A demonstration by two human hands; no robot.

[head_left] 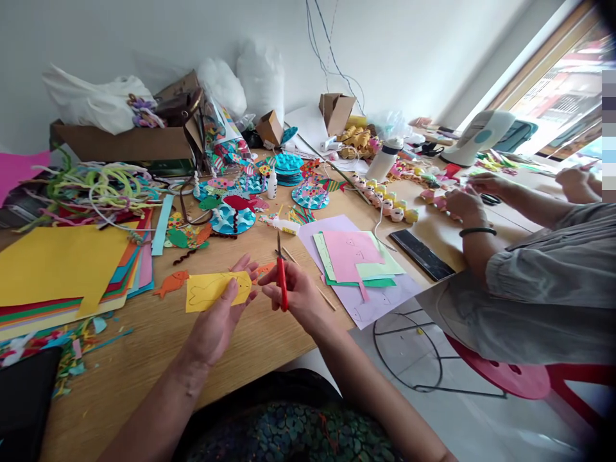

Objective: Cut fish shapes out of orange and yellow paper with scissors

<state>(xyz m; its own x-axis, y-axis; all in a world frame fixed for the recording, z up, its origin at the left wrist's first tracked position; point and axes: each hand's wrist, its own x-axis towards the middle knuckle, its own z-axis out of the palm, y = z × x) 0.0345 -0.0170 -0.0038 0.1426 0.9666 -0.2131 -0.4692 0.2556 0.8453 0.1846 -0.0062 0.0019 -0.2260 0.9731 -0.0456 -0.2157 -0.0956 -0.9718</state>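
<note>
My left hand [224, 314] holds a yellow paper piece [206, 290] with a fish outline drawn on it, the thumb on top and the fingers beneath. Just to its right, my right hand [293, 295] grips red-handled scissors [282, 282], whose blades point up and away from the paper. An orange paper fish [172, 283] lies on the table left of the yellow piece. Another orange piece [264, 271] shows between my hands, partly hidden. A thin wooden stick [327, 299] rests beside my right hand.
Colored paper sheets [62, 263] lie at left, above paper scraps [77, 346]. Pink and green sheets [349, 253] and a black phone [421, 255] are at right. Blue decorated discs [233, 218] and glue bottles [272, 185] stand behind. Another person's hands [464, 204] work at far right.
</note>
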